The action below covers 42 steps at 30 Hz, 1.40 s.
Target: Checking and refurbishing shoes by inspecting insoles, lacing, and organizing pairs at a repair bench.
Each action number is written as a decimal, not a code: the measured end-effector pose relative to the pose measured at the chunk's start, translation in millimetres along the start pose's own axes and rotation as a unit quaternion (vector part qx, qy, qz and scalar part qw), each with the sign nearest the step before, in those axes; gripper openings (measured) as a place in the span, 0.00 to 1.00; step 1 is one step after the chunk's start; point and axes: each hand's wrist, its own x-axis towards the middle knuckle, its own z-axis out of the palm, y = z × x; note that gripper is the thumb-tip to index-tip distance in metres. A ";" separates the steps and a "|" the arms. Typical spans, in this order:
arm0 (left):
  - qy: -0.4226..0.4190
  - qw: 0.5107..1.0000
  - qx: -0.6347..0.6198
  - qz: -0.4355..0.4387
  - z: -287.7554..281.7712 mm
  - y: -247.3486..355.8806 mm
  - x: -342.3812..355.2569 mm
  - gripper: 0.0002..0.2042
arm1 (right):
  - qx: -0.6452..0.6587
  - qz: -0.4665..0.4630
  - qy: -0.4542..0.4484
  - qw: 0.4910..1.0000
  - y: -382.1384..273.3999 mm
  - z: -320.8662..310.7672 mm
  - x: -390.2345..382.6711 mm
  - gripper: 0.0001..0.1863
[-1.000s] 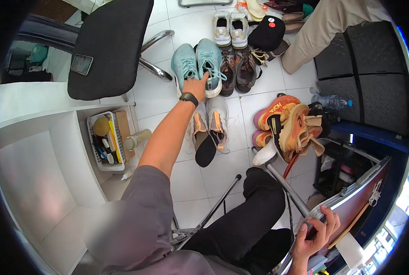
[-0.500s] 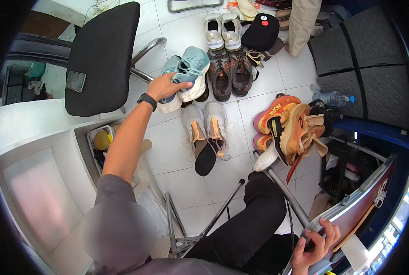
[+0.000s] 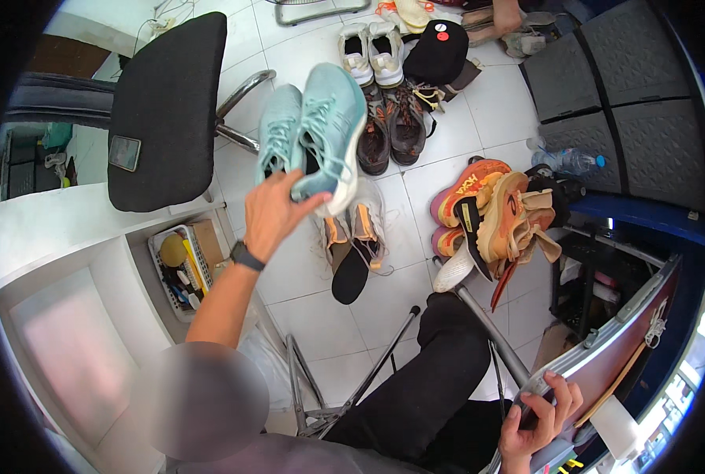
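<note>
The 2 pale teal sneakers (image 3: 314, 134) held up by the left hand (image 3: 272, 212) look like matt knit mesh cloth with woven laces and smooth white foam soles. The floor (image 3: 479, 126) is glossy white tile. The office chair (image 3: 159, 110) has matt black fabric and shiny chromed metal legs. The orange shoes (image 3: 479, 193) look smooth and synthetic. The water bottle (image 3: 570, 162) is clear plastic.
</note>
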 end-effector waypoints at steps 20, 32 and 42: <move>-0.039 0.950 -0.091 0.297 -199.5 149.1 -226.6 0.22 | 0.419 -0.058 0.025 0.906 -122.3 -19.0 -76.0 0.13; -0.008 0.890 -0.016 0.455 -251.9 245.0 -282.9 0.22 | 0.108 -0.131 0.154 0.973 -78.5 -120.6 -147.9 0.18; -0.003 0.844 -0.052 0.533 -230.4 352.2 -299.2 0.23 | 0.085 -0.083 0.197 0.973 10.4 -154.5 -194.5 0.11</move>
